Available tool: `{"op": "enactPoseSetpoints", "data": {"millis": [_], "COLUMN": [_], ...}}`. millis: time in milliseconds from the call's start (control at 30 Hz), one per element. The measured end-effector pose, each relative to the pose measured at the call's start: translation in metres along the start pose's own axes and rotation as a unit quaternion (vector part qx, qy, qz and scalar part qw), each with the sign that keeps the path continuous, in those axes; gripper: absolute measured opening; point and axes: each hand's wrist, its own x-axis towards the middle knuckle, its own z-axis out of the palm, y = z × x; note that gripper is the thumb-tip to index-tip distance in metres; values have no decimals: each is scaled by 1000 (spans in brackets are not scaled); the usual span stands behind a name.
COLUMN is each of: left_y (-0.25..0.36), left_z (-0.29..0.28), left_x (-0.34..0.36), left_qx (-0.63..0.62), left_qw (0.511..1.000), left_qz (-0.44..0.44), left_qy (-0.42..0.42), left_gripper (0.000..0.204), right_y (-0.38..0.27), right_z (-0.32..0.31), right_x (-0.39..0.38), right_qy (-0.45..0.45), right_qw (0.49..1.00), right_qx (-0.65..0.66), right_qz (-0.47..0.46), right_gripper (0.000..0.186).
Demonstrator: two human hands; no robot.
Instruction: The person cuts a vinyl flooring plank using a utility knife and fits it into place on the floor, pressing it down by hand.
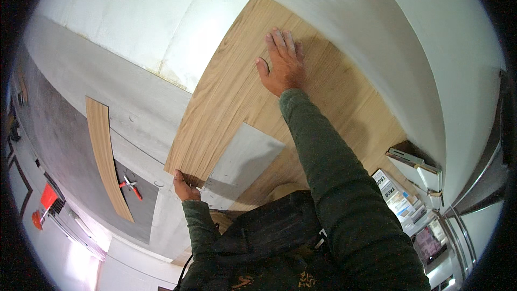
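A long wood-grain plank (210, 94) lies along the wood flooring (342, 83). The left hand (187, 191) clamps its near end between thumb and fingers, seemingly for control; the right hand (283, 64) rests flat, fingers slightly apart, probably steadying.

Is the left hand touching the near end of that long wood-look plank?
Touching. The head view shows the left hand at the near end of the wood-look plank, a fingertip against its edge.
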Motion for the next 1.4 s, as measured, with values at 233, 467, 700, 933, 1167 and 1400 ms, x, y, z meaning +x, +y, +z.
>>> {"op": "enactPoseSetpoints", "data": {"millis": [233, 467, 700, 933, 1167, 1400], "left_y": [0, 0, -8, 0, -4, 1], "left_z": [-1, -2, -21, 2, -11, 5], "left_x": [11, 10, 27, 9, 12, -1], "left_qx": [-48, -20, -12, -15, -26, -34], "left_qw": [998, 998, 997, 999, 998, 998], "left_qz": [-40, -58, -71, -39, -47, -20], "left_qy": [-24, 4, 10, -6, -34, -40], "left_gripper": [47, 49, 48, 47, 48, 50], "right_y": [3, 3, 0, 3, 1, 2], "right_z": [-6, -3, -7, -2, -2, 1], "right_x": [0, -2, 1, -1, 1, -1], "right_qy": [-28, -13, -14, 11, 1, -3], "right_qw": [999, 1000, 1000, 1000, 1000, 999], "right_qx": [-15, -7, 0, -3, 4, -35], "right_qz": [15, 11, 15, 9, 8, 14], "right_gripper": [63, 64, 63, 61, 62, 64]}}
